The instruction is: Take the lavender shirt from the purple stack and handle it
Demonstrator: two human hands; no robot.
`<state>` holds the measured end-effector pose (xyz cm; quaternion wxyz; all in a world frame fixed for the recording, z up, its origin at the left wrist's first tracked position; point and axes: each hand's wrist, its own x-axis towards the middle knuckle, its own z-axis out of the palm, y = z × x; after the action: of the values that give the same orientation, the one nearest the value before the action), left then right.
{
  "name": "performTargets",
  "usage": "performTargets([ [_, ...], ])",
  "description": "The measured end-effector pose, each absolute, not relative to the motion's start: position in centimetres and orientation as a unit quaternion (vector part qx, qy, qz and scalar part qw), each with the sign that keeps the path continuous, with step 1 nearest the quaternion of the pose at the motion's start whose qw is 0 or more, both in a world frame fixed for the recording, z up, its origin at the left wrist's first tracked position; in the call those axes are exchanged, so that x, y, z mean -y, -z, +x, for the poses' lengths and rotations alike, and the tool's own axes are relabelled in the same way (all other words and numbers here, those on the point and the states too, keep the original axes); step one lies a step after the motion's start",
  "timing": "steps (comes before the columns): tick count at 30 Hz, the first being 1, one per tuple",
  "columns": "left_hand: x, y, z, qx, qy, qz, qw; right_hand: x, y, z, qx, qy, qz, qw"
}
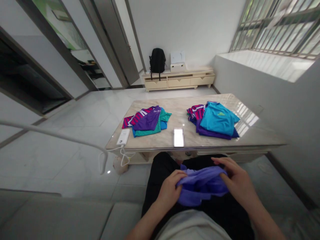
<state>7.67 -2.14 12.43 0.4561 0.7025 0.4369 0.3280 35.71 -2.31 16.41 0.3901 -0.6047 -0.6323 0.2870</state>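
A crumpled purple garment (200, 185) is stretched loosely between my two hands above my lap. My left hand (171, 188) pinches its left side, fingers bent over the cloth. At the opposite side, the thumb of my right hand (236, 178) goes into the fabric, while the index finger points out over the top edge. Folds hide part of that grip and the garment's full shape. Beyond my knees, on the table, lie a left pile of shirts (147, 121) in purple, green, blue and striped red, and a right pile of shirts (217, 120) topped by a turquoise one.
The marble-topped table (172, 115) stands just past my knees. A phone-like thing with a blanked-out white face (178, 137) lies near its front edge. At the left corner sits a white power bank (123, 137) with a cable (123, 156) hanging down. A grey sofa (62, 216) is beside me.
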Motion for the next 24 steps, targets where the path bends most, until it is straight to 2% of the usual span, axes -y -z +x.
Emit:
performTargets([
  [3, 1.2, -13.5, 6.2, -0.441, -0.357, 0.693, 0.444, 1.7, -15.2, 37.9, 0.649, -0.171, -0.655, 0.349],
  [5, 0.8, -14.3, 5.6, -0.441, -0.393, 0.68, 0.435, 1.3, -14.4, 38.8, 0.66, -0.138, -0.67, 0.311],
  [10, 0.9, -15.8, 6.3, -0.431, -0.445, 0.674, 0.403, 0.4, -12.6, 38.5, 0.655, -0.175, -0.678, 0.285],
  [15, 1.3, -16.0, 6.8, -0.412, -0.432, 0.681, 0.424, 0.8, -12.8, 36.7, 0.627, -0.342, -0.643, 0.277],
  [20, 0.8, -15.9, 5.9, -0.462, -0.443, 0.658, 0.396, 1.8, -14.5, 36.7, 0.611, -0.554, -0.515, 0.233],
  [24, 0.5, -15.6, 5.3, -0.496, -0.45, 0.646, 0.367, 2.2, -14.5, 37.5, 0.595, -0.64, -0.425, 0.238],
])
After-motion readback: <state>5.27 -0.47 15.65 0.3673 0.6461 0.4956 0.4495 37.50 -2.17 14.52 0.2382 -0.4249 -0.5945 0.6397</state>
